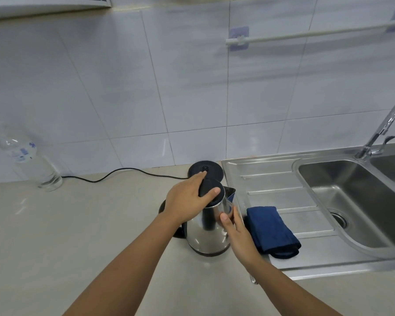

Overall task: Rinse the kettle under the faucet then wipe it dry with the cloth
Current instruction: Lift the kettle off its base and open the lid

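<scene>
A steel kettle with a black lid and black handle stands upright on the beige counter, off its base. My left hand lies over the lid, fingers curled around its rim. My right hand presses against the kettle's right side below the spout. A folded dark blue cloth lies on the steel drainboard just right of the kettle. The faucet rises at the far right behind the sink basin; no water is running.
The black kettle base sits behind the kettle, its cord trailing left along the wall. A clear plastic bottle stands at the far left. A white rail hangs on the tiled wall.
</scene>
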Tool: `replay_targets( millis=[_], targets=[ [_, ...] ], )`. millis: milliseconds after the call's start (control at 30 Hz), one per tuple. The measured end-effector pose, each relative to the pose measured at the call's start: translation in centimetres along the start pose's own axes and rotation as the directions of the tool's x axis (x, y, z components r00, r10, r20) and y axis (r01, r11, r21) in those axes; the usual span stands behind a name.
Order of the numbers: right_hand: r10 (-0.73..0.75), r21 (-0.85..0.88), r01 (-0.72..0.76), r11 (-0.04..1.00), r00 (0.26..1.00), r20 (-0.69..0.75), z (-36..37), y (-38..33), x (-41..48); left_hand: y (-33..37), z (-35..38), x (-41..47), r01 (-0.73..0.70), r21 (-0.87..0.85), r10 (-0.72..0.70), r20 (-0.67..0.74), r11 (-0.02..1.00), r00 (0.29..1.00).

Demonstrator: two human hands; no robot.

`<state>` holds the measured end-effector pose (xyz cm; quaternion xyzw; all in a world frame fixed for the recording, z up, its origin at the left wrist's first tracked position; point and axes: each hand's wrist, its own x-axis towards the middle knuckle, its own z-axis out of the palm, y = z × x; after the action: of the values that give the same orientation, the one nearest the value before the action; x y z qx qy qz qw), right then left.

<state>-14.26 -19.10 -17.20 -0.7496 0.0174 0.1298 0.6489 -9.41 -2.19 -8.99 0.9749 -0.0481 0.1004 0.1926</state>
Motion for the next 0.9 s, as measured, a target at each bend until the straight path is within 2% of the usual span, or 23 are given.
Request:
replay_targets(
  millis=[667,800,900],
  targets=[
    [0.003,0.004,-0.003,1.000,0.999,0.032,-0.3,-0.4,-0.4,1.3,0.6,-0.6,0.006,-0.037,-0.013,-0.188,0.999,0.982],
    [-0.009,-0.007,0.010,1.000,0.999,0.051,-0.5,-0.7,-0.6,1.3,0.4,-0.7,0.013,-0.100,-0.033,-0.204,0.995,0.978],
    [-0.015,-0.018,0.016,1.000,0.998,0.059,-0.7,-0.6,-0.6,1.6,0.2,-0.7,0.058,-0.270,-0.118,-0.212,0.961,0.970]
  ],
)
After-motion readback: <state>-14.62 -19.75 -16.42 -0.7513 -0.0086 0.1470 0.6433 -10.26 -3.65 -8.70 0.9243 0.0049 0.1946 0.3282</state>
